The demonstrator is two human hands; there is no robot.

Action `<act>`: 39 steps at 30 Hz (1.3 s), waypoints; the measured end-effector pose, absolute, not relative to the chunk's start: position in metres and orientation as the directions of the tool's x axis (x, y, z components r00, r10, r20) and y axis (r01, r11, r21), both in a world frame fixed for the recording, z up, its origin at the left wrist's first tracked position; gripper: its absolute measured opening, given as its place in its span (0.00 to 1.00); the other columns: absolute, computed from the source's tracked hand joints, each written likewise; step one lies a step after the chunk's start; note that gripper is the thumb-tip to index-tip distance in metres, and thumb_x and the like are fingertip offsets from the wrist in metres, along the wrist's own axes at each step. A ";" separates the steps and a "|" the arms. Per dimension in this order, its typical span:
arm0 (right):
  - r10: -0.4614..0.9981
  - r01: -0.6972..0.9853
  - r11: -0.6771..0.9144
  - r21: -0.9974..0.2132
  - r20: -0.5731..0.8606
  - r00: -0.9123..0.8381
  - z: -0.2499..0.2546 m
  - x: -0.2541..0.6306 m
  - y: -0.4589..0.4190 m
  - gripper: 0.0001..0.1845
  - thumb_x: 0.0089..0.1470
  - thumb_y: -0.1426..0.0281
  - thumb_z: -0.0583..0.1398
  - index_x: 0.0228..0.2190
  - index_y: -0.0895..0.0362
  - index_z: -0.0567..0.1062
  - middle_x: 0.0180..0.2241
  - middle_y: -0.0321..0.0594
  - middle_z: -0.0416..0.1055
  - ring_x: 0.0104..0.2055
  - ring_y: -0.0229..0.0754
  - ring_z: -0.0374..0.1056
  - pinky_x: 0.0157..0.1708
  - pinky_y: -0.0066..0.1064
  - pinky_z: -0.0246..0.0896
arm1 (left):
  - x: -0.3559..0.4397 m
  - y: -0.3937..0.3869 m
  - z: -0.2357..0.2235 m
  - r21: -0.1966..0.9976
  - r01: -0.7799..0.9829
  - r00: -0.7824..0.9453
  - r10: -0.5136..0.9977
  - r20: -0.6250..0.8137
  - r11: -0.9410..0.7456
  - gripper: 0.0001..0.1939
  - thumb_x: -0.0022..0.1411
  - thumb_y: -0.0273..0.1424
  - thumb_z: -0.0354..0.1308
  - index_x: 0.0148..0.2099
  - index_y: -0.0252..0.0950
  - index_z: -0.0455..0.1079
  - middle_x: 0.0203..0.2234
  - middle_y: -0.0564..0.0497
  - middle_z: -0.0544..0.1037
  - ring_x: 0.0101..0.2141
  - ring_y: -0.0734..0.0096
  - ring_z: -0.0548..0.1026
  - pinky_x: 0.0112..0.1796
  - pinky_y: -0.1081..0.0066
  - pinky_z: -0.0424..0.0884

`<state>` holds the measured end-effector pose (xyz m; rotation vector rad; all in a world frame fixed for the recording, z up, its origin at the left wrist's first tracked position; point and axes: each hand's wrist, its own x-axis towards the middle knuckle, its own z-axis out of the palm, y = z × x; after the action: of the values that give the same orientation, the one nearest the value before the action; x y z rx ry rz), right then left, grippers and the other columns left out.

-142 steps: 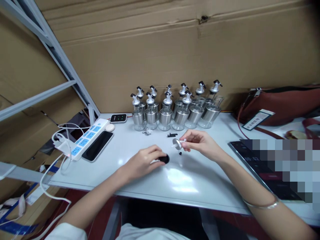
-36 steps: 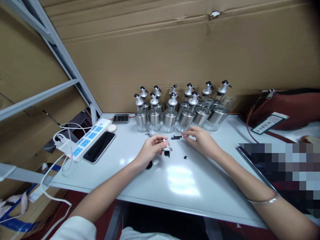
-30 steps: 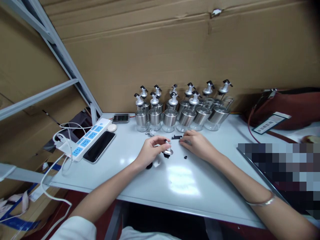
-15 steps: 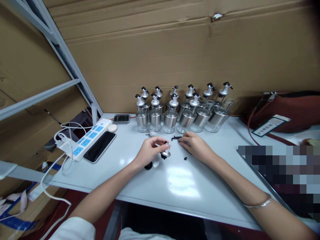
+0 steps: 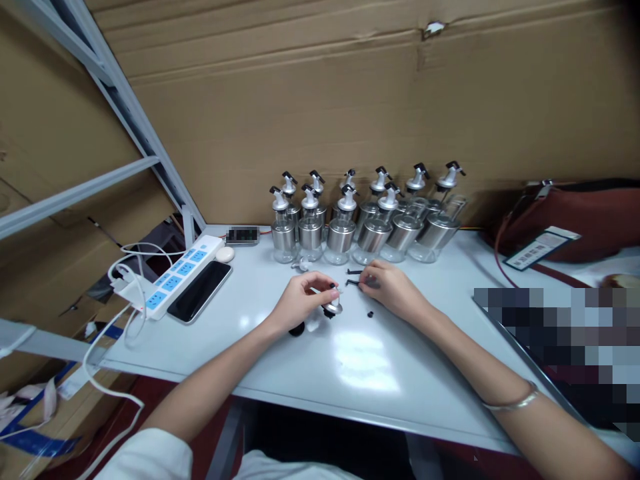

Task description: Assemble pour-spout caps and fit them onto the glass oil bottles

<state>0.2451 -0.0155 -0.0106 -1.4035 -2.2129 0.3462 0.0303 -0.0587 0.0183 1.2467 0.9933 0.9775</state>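
Near the middle of the table, my left hand [image 5: 296, 301] pinches a silver bottle pourer [image 5: 333, 307] with a black base, holding it just above the surface. To its right, my right hand [image 5: 389, 283] has its fingers closed on a small black lever [image 5: 353, 283]. A second black lever [image 5: 355, 271] lies against the same fingertips; whether it is gripped too I cannot tell. Between the hands and nearer to me is a tiny black plug [image 5: 371, 314]. Beside my left wrist sit a round black cap [image 5: 297, 329] and a clear piece [image 5: 314, 325]. Another clear part [image 5: 301, 265] lies beyond my left hand.
Several glass-and-steel dispenser bottles [image 5: 341, 237] with pourers stand in two rows at the back. On the left are a power strip [image 5: 185, 273] and a phone [image 5: 201, 292]. A brown bag [image 5: 590, 220] rests at the right, behind a blurred-out object [image 5: 560, 353].
The black levers at my right fingertips now show apart, one nearer to me; earlier they looked like one piece. My left hand stays nearly still with the pourer.
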 end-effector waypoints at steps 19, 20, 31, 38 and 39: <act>0.933 0.171 0.291 -0.941 0.240 -0.267 0.016 0.218 -0.062 0.13 0.44 0.60 0.66 0.29 0.56 0.80 0.28 0.42 0.78 0.30 0.43 0.72 0.31 0.35 0.68 | 0.033 -0.062 0.014 0.984 -0.179 0.273 0.961 0.039 0.011 0.20 0.45 0.31 0.69 0.40 0.34 0.67 0.22 0.55 0.75 0.25 0.75 0.74 0.30 0.74 0.70; 0.926 0.175 0.315 -0.933 0.261 -0.274 0.015 0.218 -0.063 0.13 0.45 0.59 0.66 0.29 0.56 0.80 0.28 0.42 0.77 0.30 0.43 0.72 0.31 0.35 0.68 | 0.033 -0.062 0.013 0.983 -0.182 0.265 0.963 0.046 0.003 0.19 0.44 0.32 0.70 0.38 0.33 0.68 0.22 0.55 0.75 0.25 0.76 0.74 0.30 0.74 0.71; 0.725 0.336 0.687 -0.644 0.639 -0.257 0.004 0.206 -0.075 0.19 0.48 0.58 0.65 0.41 0.53 0.76 0.33 0.42 0.75 0.30 0.40 0.68 0.31 0.35 0.69 | 0.040 -0.066 0.019 0.952 -0.306 0.038 0.999 -0.013 0.024 0.17 0.36 0.33 0.73 0.27 0.31 0.71 0.17 0.55 0.75 0.19 0.79 0.71 0.25 0.75 0.68; 0.812 0.273 0.583 -0.766 0.536 -0.231 0.009 0.208 -0.078 0.13 0.46 0.60 0.67 0.34 0.53 0.78 0.27 0.38 0.73 0.30 0.43 0.70 0.33 0.37 0.69 | 0.043 -0.067 0.016 0.951 -0.310 0.029 1.000 0.004 0.005 0.16 0.38 0.34 0.72 0.28 0.31 0.72 0.19 0.53 0.77 0.21 0.76 0.72 0.27 0.73 0.70; 0.828 0.273 0.560 -0.782 0.513 -0.226 0.009 0.207 -0.078 0.14 0.46 0.60 0.67 0.34 0.53 0.77 0.27 0.39 0.73 0.31 0.43 0.70 0.34 0.38 0.69 | 0.044 -0.068 0.016 0.956 -0.295 0.030 0.999 0.013 -0.003 0.16 0.39 0.34 0.72 0.28 0.32 0.71 0.19 0.53 0.77 0.21 0.76 0.72 0.28 0.72 0.70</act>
<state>0.2074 -0.0783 0.0092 -0.9120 -1.7716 0.6789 0.0436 -0.0676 0.0155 1.0070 0.9600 1.3184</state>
